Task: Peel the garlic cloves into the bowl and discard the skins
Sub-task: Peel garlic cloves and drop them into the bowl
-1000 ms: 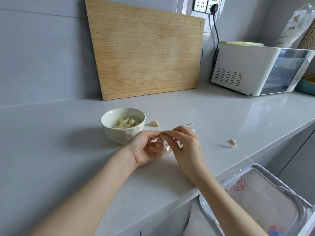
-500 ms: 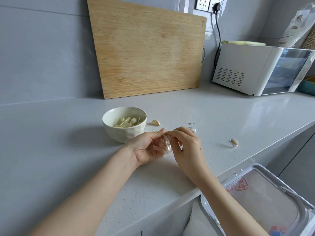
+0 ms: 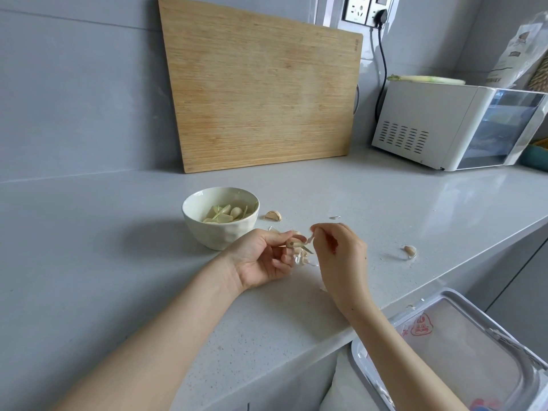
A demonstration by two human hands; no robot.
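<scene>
Since half a second ago the right hand (image 3: 341, 259) has drawn away to the right, so a gap now shows between it and the left hand (image 3: 261, 259), and a strip of skin (image 3: 310, 239) has come away with it.

The left grip is narrow, thumb and fingertips closed round the clove (image 3: 293, 243), which is held just above the worktop (image 3: 118, 262), near the bowl (image 3: 189, 204) and in front of it. The right grip is a tight pinch on the strip of skin, whose other end still seems joined to the clove.

Peeled cloves already lie in the bowl. Loose skins (image 3: 302, 259) sit on the worktop just under the hands. One unpeeled clove (image 3: 272, 215) waits beside the bowl, and a second one (image 3: 410, 250) lies well off to the right, so the task looks well along but not finished.

To do this step well, I would keep the pull low and along the length of the clove so the skin tears off in one piece. The left hand should turn the clove to offer the next edge. Too hard a squeeze could make the smooth clove slip out. Once it is bare it goes in the bowl, and the skins still have to go into the bin (image 3: 462, 357) below the worktop's edge.
</scene>
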